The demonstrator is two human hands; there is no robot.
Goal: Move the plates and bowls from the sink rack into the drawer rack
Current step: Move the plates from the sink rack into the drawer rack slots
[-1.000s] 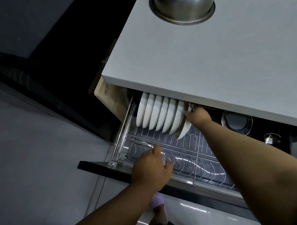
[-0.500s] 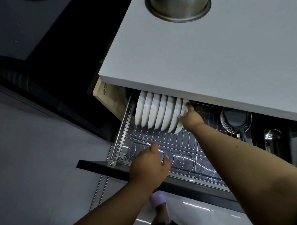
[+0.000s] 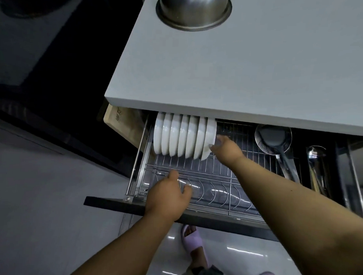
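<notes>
Rightmost plate (image 3: 210, 136) against right hand (image 3: 227, 150) fingertips, drawer rack (image 3: 216, 175).

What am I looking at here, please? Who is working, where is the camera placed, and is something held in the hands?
There is no machine, only a person. The single camera sits on the person's head and looks down, so both arms enter from below. Under a grey counter a drawer is pulled out with a wire drawer rack inside. White plates stand on edge in a row at its back left. The right hand touches the last plate with its fingers. The left hand rests on the drawer's front edge and holds nothing. A steel bowl stands on the counter, and a ladle lies to the right.
</notes>
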